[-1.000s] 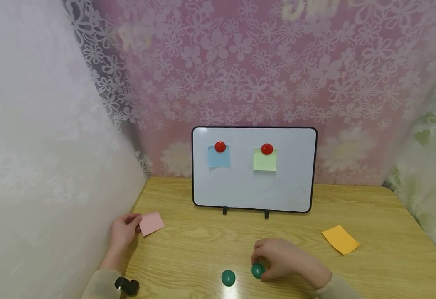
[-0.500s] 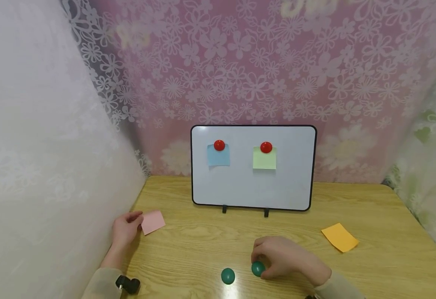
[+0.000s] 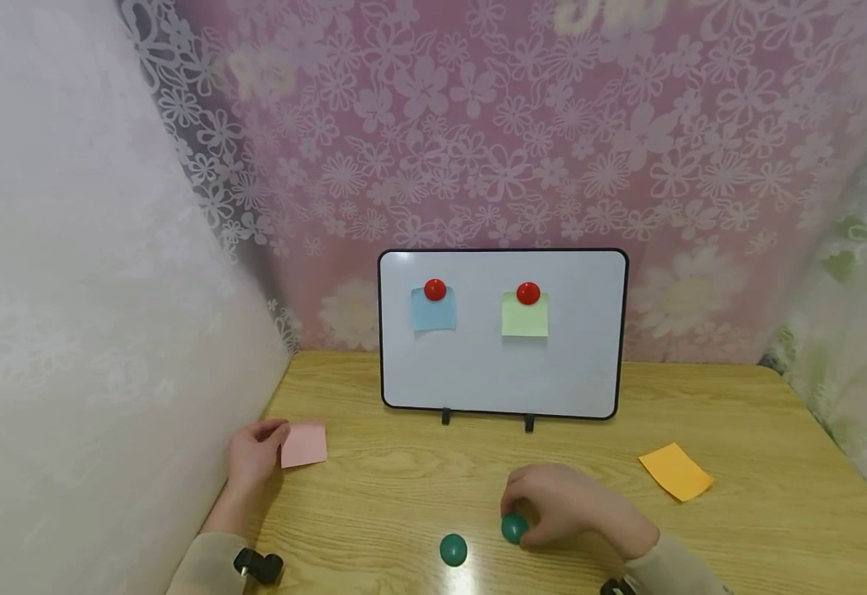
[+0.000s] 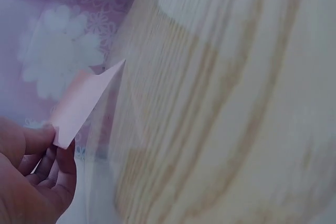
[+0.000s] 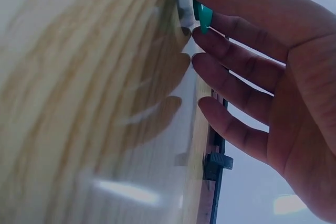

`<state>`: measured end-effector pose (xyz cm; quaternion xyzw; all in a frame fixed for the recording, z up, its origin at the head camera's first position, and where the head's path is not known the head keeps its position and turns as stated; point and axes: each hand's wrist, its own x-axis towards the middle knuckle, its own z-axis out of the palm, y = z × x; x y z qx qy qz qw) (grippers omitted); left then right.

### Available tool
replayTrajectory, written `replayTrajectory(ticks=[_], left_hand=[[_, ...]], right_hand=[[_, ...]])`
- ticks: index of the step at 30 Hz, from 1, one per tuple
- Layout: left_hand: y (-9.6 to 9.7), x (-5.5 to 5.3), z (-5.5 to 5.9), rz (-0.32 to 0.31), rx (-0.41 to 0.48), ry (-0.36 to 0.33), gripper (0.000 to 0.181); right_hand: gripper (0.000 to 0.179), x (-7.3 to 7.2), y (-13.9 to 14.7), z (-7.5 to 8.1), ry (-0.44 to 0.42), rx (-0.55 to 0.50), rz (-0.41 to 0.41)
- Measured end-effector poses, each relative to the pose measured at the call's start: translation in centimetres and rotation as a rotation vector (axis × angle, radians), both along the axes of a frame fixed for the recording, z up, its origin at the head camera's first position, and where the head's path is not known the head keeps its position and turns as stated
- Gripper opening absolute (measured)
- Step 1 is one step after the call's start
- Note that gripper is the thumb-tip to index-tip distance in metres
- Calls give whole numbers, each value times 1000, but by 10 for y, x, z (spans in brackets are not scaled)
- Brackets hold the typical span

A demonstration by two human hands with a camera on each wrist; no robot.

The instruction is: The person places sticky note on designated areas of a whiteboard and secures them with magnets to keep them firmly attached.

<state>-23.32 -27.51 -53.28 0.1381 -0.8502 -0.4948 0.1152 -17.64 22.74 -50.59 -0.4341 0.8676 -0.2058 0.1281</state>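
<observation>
With our left hand we pinch the pink sticky note by its left edge, so it extends rightward from the fingers, left of the whiteboard, while our right hand grips a round green magnet

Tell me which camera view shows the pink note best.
The left wrist view: there the pink note appears largest, one end pinched by the left hand. The head view shows its face more squarely, but smaller; the right wrist view doesn't show it.
</observation>
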Motion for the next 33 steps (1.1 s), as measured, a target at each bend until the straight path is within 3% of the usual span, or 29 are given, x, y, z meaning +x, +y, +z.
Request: replayTrajectory(ticks=[9, 18, 33], left_hand=[[5, -1, -4, -32, 23, 11, 27], [21, -4, 1, -87, -9, -6, 32], [55, -6, 6, -157, 86, -3, 27]], right_hand=[[27, -3, 1, 4, -34, 0, -6], [28, -5, 3, 4, -30, -7, -25], [27, -11, 6, 4, -15, -65, -65]])
